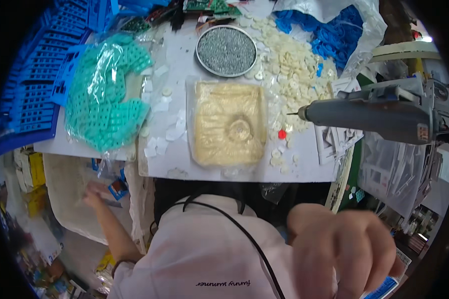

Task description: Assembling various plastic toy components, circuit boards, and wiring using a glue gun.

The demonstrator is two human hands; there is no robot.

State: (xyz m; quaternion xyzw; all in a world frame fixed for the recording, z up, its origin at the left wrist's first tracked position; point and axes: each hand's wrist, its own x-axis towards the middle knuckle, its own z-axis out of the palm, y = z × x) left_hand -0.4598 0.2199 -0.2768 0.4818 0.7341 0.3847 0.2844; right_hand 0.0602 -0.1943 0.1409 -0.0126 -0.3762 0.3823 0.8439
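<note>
My left hand [93, 195] reaches down into a white bin [65, 199] left of my lap. Its fingers are smeared by motion, so what they hold does not show. Close by in the bin lies a small blue and dark piece [118, 190]. Raised large at the lower right is my right hand [346, 249], slightly blurred. Its fingers are curled in, and the fingertips and anything in them are hidden. On the table in front of me lies a yellowish, plastic-wrapped square pad [229, 124] with a round dent.
A grey electric screwdriver [364, 114] points in from the right. Behind the pad stands a round dish of small metal pins [227, 51]. Cream discs [299, 65], a red piece [282, 134], bagged green parts [105, 99], blue racks [35, 89] and blue parts [334, 35] surround it.
</note>
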